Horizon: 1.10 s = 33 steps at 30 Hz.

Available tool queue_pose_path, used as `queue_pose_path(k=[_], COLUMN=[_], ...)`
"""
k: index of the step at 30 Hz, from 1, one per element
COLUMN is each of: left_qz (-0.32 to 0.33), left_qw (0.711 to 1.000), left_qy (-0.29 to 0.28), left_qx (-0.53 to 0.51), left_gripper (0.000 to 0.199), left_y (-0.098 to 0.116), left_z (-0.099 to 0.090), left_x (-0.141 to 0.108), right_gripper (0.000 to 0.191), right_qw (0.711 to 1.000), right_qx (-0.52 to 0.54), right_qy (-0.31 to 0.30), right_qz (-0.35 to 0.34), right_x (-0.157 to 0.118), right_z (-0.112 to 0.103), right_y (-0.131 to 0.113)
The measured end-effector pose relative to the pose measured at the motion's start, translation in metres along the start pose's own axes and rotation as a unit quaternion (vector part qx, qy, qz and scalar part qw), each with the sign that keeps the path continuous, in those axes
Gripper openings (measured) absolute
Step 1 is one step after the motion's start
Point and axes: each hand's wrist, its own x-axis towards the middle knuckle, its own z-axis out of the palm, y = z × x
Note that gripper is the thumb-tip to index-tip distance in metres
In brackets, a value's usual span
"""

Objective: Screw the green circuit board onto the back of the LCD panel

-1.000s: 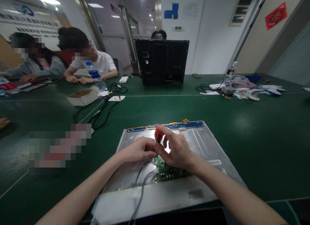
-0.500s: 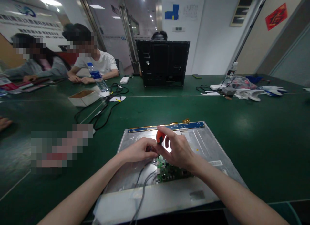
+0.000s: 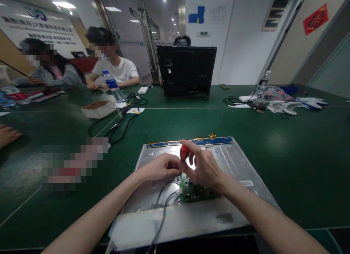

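Observation:
A flat metal display panel [image 3: 153,195] lies back side up before me. Fixed on it is a green circuit board [image 3: 197,194], with grey cables [image 3: 164,214] running off its left side. My right hand [image 3: 203,164] grips the red and black handle of a screwdriver [image 3: 184,152], held upright over the board's upper left corner. Close against it, my left hand [image 3: 164,166] has thumb and fingers pinched together near the screwdriver's lower end; what they hold is hidden. Along the panel's far edge runs a blue circuit strip [image 3: 218,141].
Across the green table [image 3: 268,148] stands a black monitor casing [image 3: 187,71]. To the left are a small open box [image 3: 98,110], a water bottle [image 3: 113,86] and black cables [image 3: 124,130]. Gloves and bagged items [image 3: 281,99] lie far right. Several people sit around; one hand [image 3: 8,135] rests at left.
The view has shifted slightly, so everything sits a little farther right. My right hand still holds the screwdriver beside my left hand. The hand at left shows more.

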Motion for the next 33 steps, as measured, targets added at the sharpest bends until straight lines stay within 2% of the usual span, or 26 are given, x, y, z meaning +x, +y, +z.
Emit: queue_pose_path(k=[5,8,12,15,18,21,25,33], left_qz=[-0.020,-0.026,-0.016,-0.016,-0.027,-0.023,-0.014,-0.021], left_qw=[1.000,1.000,1.000,1.000,1.000,1.000,1.000,1.000], left_qy=[0.014,0.008,0.019,0.013,-0.003,-0.011,-0.008,0.001], left_qx=[-0.011,0.005,0.017,0.007,-0.007,-0.003,0.004,0.012], left_gripper=[0.008,0.009,0.009,0.006,0.005,0.005,0.006,0.008], left_y=[-0.002,-0.002,-0.003,-0.003,-0.001,0.001,0.000,-0.005], left_z=[0.001,0.000,-0.001,0.000,-0.001,-0.001,-0.002,0.002], left_x=[-0.001,-0.001,-0.002,-0.002,-0.002,-0.001,-0.001,-0.002], right_gripper=[0.051,0.041,0.026,0.021,0.018,0.021,0.023,0.018], right_qw=[1.000,0.999,0.986,0.957,0.932,0.917,0.913,0.918], right_qx=[-0.008,-0.032,-0.082,-0.138,-0.200,-0.235,-0.241,-0.157], right_qy=[-0.008,-0.030,-0.145,-0.251,-0.297,-0.312,-0.309,-0.352], right_qz=[-0.010,-0.025,0.021,0.052,0.058,0.083,0.116,0.092], right_x=[0.003,0.012,0.036,0.059,0.078,0.086,0.083,0.081], right_z=[-0.003,-0.012,-0.031,-0.046,-0.053,-0.055,-0.056,-0.068], right_y=[-0.003,-0.008,-0.019,-0.029,-0.036,-0.037,-0.034,-0.029])
